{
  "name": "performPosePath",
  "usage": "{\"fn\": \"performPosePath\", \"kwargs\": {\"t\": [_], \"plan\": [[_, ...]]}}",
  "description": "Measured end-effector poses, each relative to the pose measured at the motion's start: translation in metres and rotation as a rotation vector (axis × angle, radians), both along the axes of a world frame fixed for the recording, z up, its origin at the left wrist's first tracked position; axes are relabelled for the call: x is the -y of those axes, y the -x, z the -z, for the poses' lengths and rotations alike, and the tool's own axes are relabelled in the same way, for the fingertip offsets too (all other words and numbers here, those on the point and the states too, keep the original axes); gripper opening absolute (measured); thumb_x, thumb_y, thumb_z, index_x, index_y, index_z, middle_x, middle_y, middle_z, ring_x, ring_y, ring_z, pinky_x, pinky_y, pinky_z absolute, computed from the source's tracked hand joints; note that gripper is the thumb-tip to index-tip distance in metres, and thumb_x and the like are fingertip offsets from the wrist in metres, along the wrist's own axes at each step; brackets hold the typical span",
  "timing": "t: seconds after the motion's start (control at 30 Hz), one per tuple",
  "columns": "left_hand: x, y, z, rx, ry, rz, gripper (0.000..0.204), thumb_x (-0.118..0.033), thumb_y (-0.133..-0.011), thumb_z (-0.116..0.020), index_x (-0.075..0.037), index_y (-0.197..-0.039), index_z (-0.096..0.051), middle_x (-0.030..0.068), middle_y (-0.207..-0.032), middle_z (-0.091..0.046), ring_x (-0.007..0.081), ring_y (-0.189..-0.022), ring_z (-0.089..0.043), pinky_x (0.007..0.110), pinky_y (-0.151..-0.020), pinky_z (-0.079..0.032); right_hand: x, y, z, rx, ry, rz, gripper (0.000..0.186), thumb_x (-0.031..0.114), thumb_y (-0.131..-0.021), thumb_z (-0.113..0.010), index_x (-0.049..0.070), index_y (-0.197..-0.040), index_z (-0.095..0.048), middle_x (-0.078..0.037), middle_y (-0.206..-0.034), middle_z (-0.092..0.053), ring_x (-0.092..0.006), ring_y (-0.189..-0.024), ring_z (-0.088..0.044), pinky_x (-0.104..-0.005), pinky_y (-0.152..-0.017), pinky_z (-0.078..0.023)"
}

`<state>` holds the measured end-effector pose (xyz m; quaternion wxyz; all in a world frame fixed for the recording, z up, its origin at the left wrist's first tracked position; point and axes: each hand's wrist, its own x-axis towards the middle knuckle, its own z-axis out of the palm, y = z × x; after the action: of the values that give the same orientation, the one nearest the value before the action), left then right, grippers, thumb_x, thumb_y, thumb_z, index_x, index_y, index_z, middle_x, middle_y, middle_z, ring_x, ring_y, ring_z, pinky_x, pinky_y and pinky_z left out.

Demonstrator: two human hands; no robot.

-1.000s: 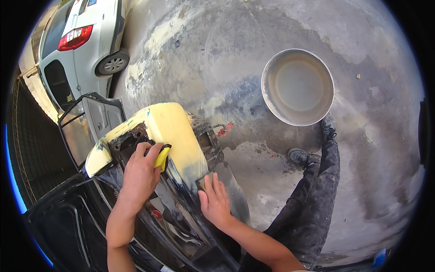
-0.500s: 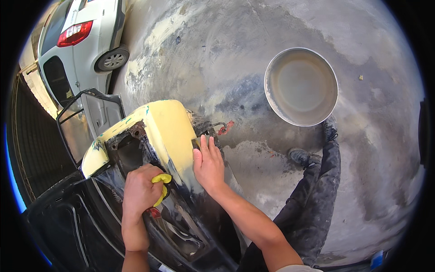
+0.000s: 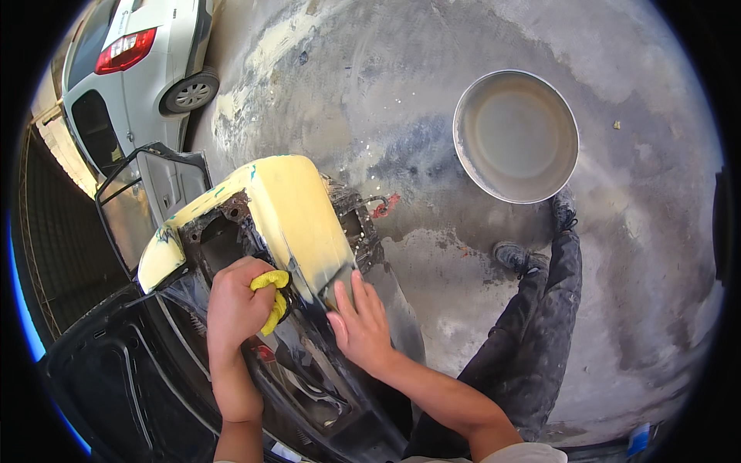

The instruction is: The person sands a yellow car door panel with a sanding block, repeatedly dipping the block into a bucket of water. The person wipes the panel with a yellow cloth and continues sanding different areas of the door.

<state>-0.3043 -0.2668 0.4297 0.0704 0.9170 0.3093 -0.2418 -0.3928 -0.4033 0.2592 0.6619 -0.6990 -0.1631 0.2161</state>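
"Two hands at the pale yellow panel (image 3: 295,207), then; what is each doing?"

"The left hand (image 3: 238,301) is closed around a crumpled yellow cloth (image 3: 276,310), just left of the panel's lower part. The right hand (image 3: 363,328) lies over the panel's lower end, where the yellow fades to grey, its fingers straight and slightly spread."

"Anything beneath those fingers?"

"A flat greyish block (image 3: 330,293), it seems, against the panel; the fingers cover most of it, so I can't tell whether they grip it."

"And around the panel?"

"A round basin (image 3: 517,139) well apart to its right, near a dark boot (image 3: 565,212). A white car (image 3: 147,96) beyond its upper left, and a grey door (image 3: 176,185) nearer, on that same side."
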Motion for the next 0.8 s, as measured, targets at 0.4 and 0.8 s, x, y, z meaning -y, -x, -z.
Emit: {"fn": "performPosePath", "kwargs": {"t": [0.4,0.8], "plan": [[0.001,0.004,0.000,0.095,-0.017,0.009,0.017,-0.001,-0.072,-0.058,0.003,-0.085,-0.068,0.0191,-0.078,-0.065,0.0364,-0.073,-0.066,0.038,-0.069,-0.053,-0.017,-0.001,0.006,0.046,0.022,0.036,0.056,0.024,-0.091,-0.067,0.003,-0.140,-0.053,-0.032,-0.142,-0.046,-0.0457,-0.115,-0.054,-0.0494,-0.093,-0.047],[0.033,-0.041,-0.056,0.421,-0.184,0.349,0.014,0.004,-0.067,-0.058,0.000,-0.080,-0.059,0.0122,-0.078,-0.061,0.0282,-0.069,-0.061,0.033,-0.065,-0.049,-0.052,-0.028,0.002,0.014,0.029,-0.004,0.051,0.028,-0.095,-0.061,0.005,-0.140,-0.052,-0.031,-0.139,-0.049,-0.0463,-0.115,-0.053,-0.0521,-0.095,-0.045]]}}
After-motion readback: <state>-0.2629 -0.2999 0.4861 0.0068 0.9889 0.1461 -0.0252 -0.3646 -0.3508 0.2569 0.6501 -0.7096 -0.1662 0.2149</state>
